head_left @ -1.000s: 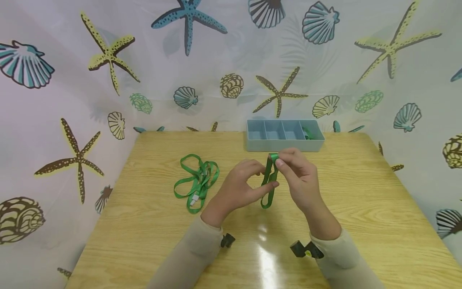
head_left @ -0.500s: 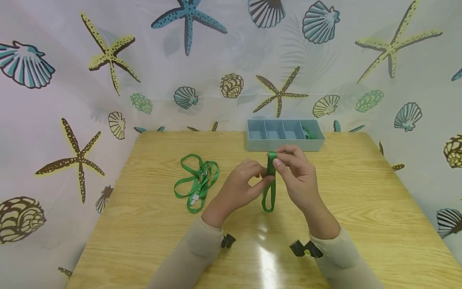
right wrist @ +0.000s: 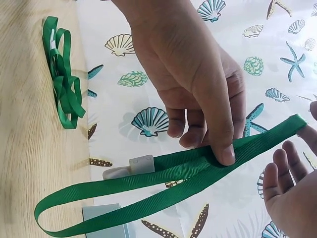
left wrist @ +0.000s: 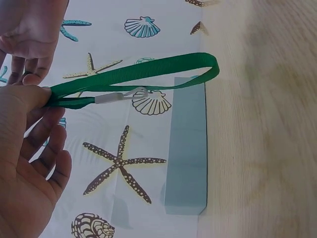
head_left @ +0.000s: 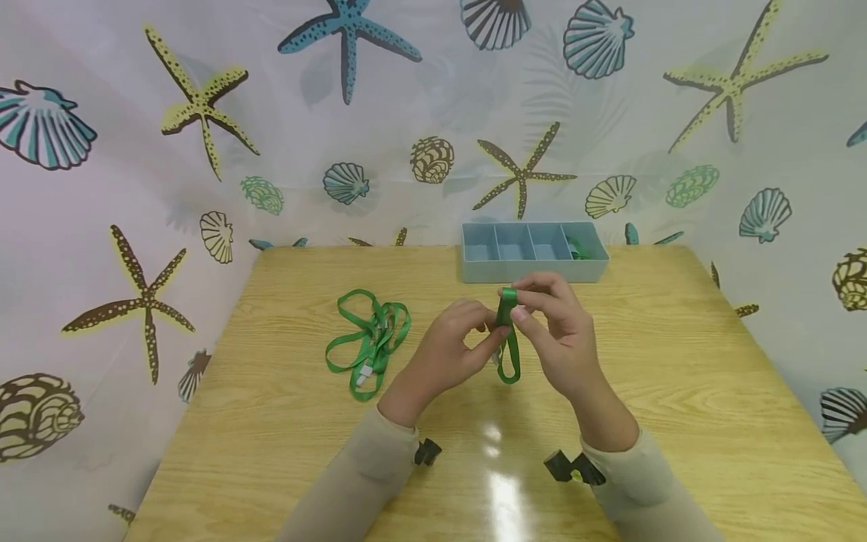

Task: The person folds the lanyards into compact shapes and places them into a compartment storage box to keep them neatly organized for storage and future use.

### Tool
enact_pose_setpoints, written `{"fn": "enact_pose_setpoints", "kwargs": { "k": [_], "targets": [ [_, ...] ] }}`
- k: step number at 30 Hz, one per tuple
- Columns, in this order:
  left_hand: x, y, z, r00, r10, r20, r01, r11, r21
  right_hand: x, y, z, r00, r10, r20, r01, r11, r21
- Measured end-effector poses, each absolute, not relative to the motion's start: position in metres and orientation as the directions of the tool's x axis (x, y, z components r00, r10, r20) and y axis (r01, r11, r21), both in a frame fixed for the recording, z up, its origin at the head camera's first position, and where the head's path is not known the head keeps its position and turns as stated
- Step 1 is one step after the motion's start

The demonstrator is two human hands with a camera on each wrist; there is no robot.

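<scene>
Wooden table beneath; green lanyard hangs near-vertical, loop down.

1. From my end, I can read no lettering, brand or number on the held green lanyard.
2. I find none on the blue tray or patterned curtain either.

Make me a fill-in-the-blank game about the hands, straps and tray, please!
1. The left hand pinches a strap coloured ____.
2. The strap's clip is coloured ____.
3. The tray has ____ compartments.
4. In the head view, the strap pile lies to the ____ of the left hand.

Missing words: green; white; four; left.
</scene>
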State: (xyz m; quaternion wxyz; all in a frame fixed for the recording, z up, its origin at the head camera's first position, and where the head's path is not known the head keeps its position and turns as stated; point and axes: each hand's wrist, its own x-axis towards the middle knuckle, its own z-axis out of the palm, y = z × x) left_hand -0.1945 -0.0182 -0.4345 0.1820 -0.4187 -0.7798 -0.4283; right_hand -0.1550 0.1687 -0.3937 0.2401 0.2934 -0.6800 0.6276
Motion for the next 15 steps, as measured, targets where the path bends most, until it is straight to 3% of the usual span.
{"fn": "enact_pose_setpoints", "kwargs": {
  "k": [15],
  "targets": [
    [-0.202,-0.0221,-0.4375,-0.615,0.469,0.634,0.785,0.297,0.543,-0.1481,0.1722,-0.3932,-0.67,0.01,0.742,-0.741,-0.064,-0.668]
  ]
}}
